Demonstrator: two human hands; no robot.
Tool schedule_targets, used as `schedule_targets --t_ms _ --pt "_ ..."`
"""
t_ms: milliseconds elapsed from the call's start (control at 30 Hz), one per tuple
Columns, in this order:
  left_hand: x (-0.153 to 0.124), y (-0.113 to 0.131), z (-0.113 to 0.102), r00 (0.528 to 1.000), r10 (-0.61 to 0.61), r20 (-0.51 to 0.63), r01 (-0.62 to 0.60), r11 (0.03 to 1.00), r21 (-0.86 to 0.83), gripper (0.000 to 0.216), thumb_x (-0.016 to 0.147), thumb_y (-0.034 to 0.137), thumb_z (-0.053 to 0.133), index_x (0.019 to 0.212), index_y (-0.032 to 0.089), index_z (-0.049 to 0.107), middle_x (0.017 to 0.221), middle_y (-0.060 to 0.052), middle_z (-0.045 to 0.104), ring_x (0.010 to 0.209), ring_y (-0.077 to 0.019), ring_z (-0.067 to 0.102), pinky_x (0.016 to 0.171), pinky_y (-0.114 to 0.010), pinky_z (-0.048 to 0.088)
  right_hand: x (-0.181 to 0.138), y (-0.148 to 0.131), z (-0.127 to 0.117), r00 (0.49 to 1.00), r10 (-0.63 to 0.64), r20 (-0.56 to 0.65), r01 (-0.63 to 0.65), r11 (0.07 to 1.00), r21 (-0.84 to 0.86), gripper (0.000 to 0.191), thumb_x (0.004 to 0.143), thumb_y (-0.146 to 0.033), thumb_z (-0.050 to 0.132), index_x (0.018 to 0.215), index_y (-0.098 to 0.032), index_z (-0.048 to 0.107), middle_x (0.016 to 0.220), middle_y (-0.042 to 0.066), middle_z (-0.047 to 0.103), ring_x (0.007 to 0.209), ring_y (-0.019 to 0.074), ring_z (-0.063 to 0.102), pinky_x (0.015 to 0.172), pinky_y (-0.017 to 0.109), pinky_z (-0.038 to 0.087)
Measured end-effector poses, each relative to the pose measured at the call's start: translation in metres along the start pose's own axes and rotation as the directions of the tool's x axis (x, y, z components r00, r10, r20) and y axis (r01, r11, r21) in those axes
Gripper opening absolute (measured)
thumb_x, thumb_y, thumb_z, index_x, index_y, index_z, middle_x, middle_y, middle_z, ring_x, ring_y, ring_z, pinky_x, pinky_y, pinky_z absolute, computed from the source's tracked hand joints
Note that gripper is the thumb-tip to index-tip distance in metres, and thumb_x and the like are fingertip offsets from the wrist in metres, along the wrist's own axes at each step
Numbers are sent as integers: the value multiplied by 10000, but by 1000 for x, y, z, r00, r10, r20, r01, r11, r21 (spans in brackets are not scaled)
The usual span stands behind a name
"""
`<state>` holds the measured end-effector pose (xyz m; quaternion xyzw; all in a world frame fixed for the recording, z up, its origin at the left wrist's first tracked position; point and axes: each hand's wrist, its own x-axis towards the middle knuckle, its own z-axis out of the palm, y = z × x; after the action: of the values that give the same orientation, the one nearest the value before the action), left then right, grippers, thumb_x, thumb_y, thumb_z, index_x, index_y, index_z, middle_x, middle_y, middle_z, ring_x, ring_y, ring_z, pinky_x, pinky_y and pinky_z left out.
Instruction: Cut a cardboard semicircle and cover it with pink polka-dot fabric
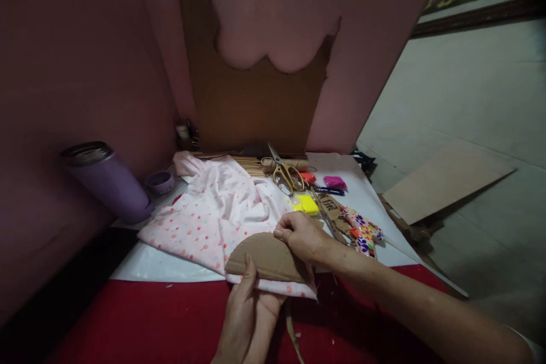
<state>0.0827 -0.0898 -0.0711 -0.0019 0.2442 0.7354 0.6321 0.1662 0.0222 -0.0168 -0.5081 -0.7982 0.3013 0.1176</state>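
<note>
I have the left hand grasping the half-round cardboard piece from its straight edge, thumb on top and palm beneath, with dotted cloth under the cardboard. My right hand has thumb and forefinger pinched together at the curved edge; I cannot tell what lies between those fingers. The cardboard sits at the near side of the worktop. Beyond it I see gold-handled scissors and a yellow packet; a purple tumbler stands left.
</note>
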Motion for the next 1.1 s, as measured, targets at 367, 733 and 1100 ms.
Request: schedule_targets --t_ms 367,733,1100 --pt "7 3 -9 999 -2 -39 0 998 -56 330 848 90 499 1139 181 626 1047 -142 707 981 -295 646 873 -502 496 -26 12 -29 989 -92 -113 116 967 228 257 869 -345 435 752 -168 582 698 14 624 594 115 544 546 225 393" --pt "7 9 1 997 -58 -54 54 996 -74 333 889 139 403 1140 169 620 992 -157 721 915 -274 674 799 -448 540 -73 27 -13 896 -112 429 -359 385 850 482 757 -594 569 712 -118 638 699 42 617 630 95 548 689 229 456" --pt "4 9 -5 999 34 -7 -34 998 -60 302 865 101 441 1017 163 695 991 -159 721 902 -281 677 770 -424 558 -45 8 9 947 66 313 -320 268 909 473 593 -494 761 882 -142 632 737 11 629 624 119 555 588 235 451"
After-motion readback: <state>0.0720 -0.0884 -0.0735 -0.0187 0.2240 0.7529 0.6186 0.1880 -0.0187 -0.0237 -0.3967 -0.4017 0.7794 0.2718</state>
